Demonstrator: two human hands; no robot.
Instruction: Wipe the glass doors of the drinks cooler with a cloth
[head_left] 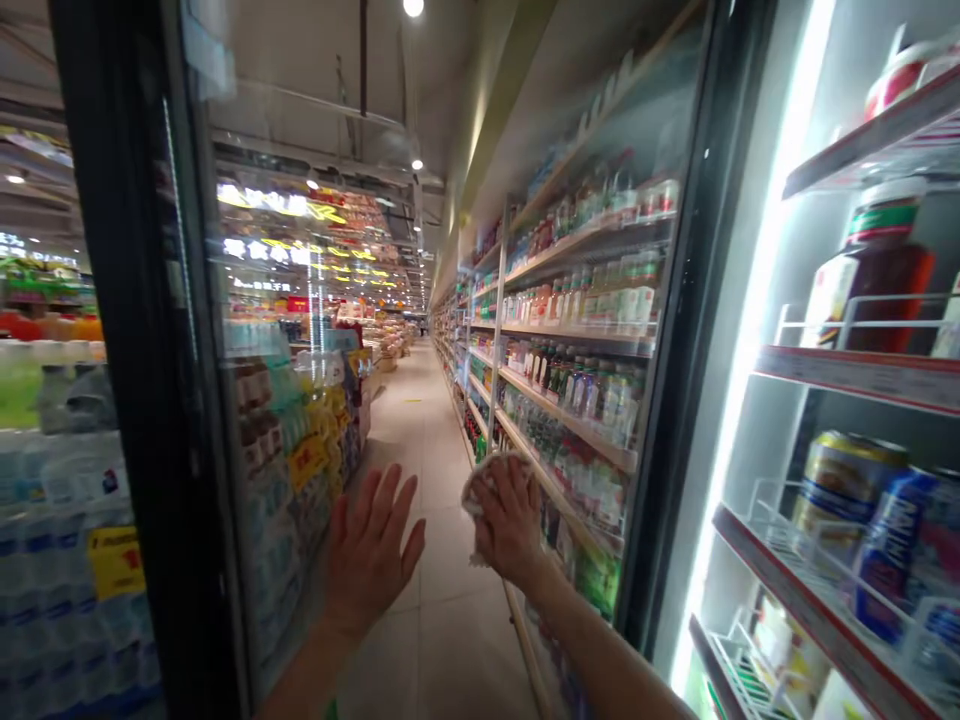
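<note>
I face an open glass cooler door (615, 150) and look through it down a shop aisle. My left hand (371, 555) lies flat on the glass low down, fingers spread. My right hand (514, 530) is just to its right, pressing a crumpled white cloth (480, 482) against the same pane. The cloth shows above and left of my fingers.
The door's black frame (127, 400) stands at the left, its other edge (675, 400) at the right. Lit cooler shelves (862, 375) with cans (844, 490) and bottles (877, 270) are at the far right. Stacked water packs (60, 560) stand left. Shelves of drinks (577, 330) line the aisle.
</note>
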